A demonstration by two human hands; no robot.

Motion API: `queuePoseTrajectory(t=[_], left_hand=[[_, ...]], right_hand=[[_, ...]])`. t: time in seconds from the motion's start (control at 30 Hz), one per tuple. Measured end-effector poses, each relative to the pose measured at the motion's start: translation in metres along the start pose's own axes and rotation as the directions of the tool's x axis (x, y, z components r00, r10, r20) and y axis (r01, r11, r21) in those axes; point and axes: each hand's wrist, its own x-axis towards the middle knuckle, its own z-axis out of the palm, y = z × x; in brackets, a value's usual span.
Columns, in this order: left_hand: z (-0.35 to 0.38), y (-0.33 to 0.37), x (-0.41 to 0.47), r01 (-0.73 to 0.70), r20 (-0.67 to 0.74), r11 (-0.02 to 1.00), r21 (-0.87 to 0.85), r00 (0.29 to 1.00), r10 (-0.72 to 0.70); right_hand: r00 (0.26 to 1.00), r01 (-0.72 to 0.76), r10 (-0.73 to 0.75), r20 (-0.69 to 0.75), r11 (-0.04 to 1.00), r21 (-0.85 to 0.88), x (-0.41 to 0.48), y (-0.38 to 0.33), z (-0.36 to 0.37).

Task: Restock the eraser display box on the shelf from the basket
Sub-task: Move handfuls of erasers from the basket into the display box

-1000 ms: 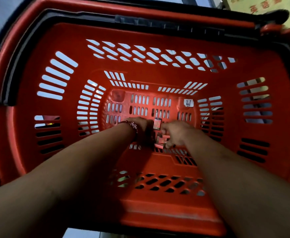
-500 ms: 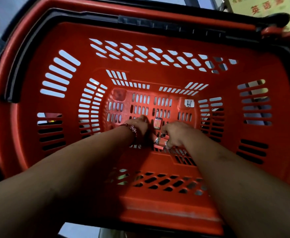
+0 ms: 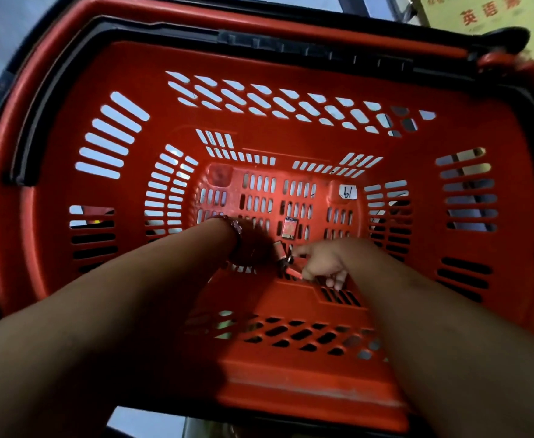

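Observation:
The red basket (image 3: 291, 384) fills the view, and both my arms reach down to its slotted floor. One small eraser (image 3: 290, 228) in a red wrapper lies flat and alone on the floor, just beyond my hands. My left hand (image 3: 253, 245), with a beaded bracelet at the wrist, is deep in shadow and holds a second eraser (image 3: 280, 251) upright at its fingertips. My right hand (image 3: 325, 262) is next to it, index finger stretched out to that upright eraser. Its other fingers pinch a red eraser (image 3: 292, 274) low on the floor. The display box and shelf are out of view.
Black handles (image 3: 316, 49) lie folded along the basket's rim. A white sticker (image 3: 348, 192) with a number is stuck on the basket floor at the far right. A yellow sign with red characters (image 3: 487, 11) shows at the top right, outside the basket.
My right hand has opened somewhat, its index finger now stretched toward the upright eraser at my left fingertips. The flat eraser has stayed put. The camera has shifted slightly.

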Motion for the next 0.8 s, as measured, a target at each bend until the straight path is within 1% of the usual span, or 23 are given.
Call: queuePoseTrajectory(t=[0.03, 0.07, 0.1, 0.23, 0.3, 0.33, 0.37, 0.4, 0.47, 0.5, 0.57, 0.6, 0.63, 0.7, 0.73, 0.8], left_hand=[[0.000, -0.001, 0.003, -0.055, -0.016, 0.998, -0.021, 0.998, 0.055], [-0.001, 0.000, 0.005, -0.098, 0.002, 0.995, -0.012, 0.995, 0.098], [-0.002, 0.000, 0.007, -0.104, 0.014, 0.994, -0.011, 0.994, 0.104], [-0.002, -0.007, 0.014, -0.035, 0.073, 0.999, 0.014, 0.997, 0.034], [-0.004, -0.005, 0.009, -0.020, 0.062, 0.999, 0.031, 0.998, 0.018], [-0.006, -0.005, 0.003, -0.021, 0.024, 1.000, 0.002, 0.999, 0.021], [-0.009, 0.001, -0.012, -0.043, 0.009, 0.999, 0.003, 0.999, 0.043], [-0.001, -0.008, 0.014, -0.041, -0.007, 0.999, 0.001, 0.999, 0.041], [0.008, -0.016, 0.026, -0.049, 0.000, 0.999, 0.019, 0.999, 0.049], [0.009, -0.017, 0.031, -0.078, 0.002, 0.997, 0.026, 0.997, 0.078], [0.009, -0.020, 0.030, -0.046, -0.004, 0.999, 0.007, 0.999, 0.046], [0.007, -0.020, 0.027, -0.054, -0.025, 0.997, -0.051, 0.998, 0.053], [0.007, -0.022, 0.033, -0.095, -0.039, 0.990, -0.106, 0.995, 0.091], [0.008, -0.026, 0.032, -0.154, -0.025, 0.975, -0.161, 0.988, 0.152], [0.012, -0.035, 0.044, -0.171, -0.034, 0.968, -0.182, 0.985, 0.167], [0.005, -0.039, 0.036, -0.198, -0.091, 0.954, -0.223, 0.979, 0.182]], right_hand=[[1.000, -0.008, 0.008, 0.020, 1.000, 0.019, 0.000, 0.000, 0.000], [0.999, -0.011, 0.010, 0.034, 1.000, 0.028, 0.000, 0.000, -0.001], [0.999, -0.012, 0.011, 0.045, 0.999, 0.039, 0.000, 0.000, -0.002], [0.994, -0.046, 0.032, 0.102, 0.990, 0.136, -0.004, -0.002, -0.004], [0.990, -0.070, 0.050, 0.131, 0.986, 0.153, -0.005, -0.004, -0.003], [0.989, -0.084, 0.062, 0.131, 0.983, 0.164, -0.004, -0.005, -0.002], [0.990, -0.094, 0.073, 0.124, 0.980, 0.175, -0.003, -0.006, -0.002], [0.991, -0.095, 0.076, 0.109, 0.979, 0.181, 0.000, -0.006, -0.001], [0.992, -0.087, 0.070, 0.105, 0.982, 0.169, 0.003, -0.007, 0.001], [0.996, -0.044, 0.034, 0.081, 0.992, 0.122, 0.003, -0.009, 0.003], [0.999, 0.040, -0.041, -0.026, 0.998, -0.041, -0.001, -0.012, 0.008], [0.993, 0.051, -0.061, -0.099, 0.994, -0.101, 0.000, -0.012, 0.011], [0.987, 0.052, -0.072, -0.143, 0.990, -0.134, 0.001, -0.013, 0.012], [0.986, 0.040, -0.061, -0.156, 0.991, -0.129, 0.005, -0.013, 0.014], [0.989, 0.032, -0.046, -0.137, 0.994, -0.102, 0.005, -0.012, 0.013], [0.995, 0.024, -0.024, -0.092, 1.000, -0.005, 0.006, -0.008, 0.007]])
